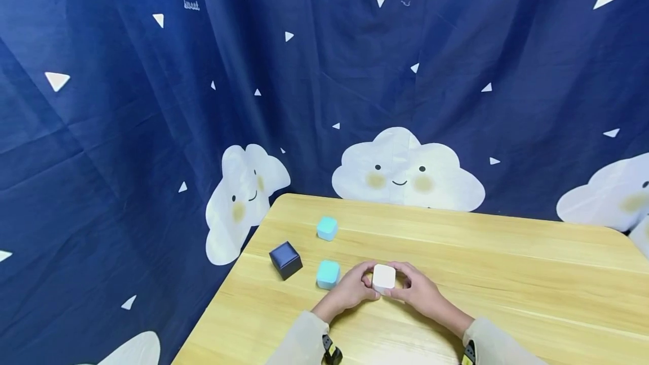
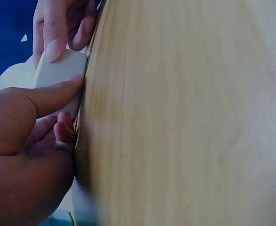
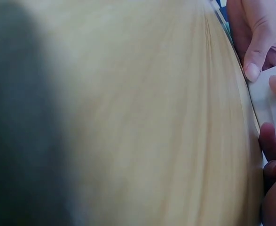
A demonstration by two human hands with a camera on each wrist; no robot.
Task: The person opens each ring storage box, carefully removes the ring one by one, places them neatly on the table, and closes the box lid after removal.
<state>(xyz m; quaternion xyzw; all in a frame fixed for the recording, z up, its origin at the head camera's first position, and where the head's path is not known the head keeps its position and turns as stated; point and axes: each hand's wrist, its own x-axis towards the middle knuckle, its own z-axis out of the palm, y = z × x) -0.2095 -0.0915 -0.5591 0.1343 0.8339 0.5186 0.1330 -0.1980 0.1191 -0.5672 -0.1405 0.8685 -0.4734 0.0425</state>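
Observation:
A small white box (image 1: 383,277) with rounded corners stands on the wooden table, between both hands. From its left side my left hand (image 1: 353,285) grips it, thumb at the near face and fingers reaching round the far side. My right hand (image 1: 417,290) holds the opposite side in the same way. In the left wrist view both thumbs press on the near face of the white box (image 2: 62,70). The right wrist view catches part of the white box (image 3: 265,96) at its right edge, with fingers of both hands around it.
Left of the hands stand a light blue box (image 1: 328,274), another light blue box (image 1: 327,228) farther back, and a dark navy box (image 1: 286,260) near the table's left edge. A navy curtain (image 1: 355,72) with clouds hangs behind the wooden table (image 1: 507,263).

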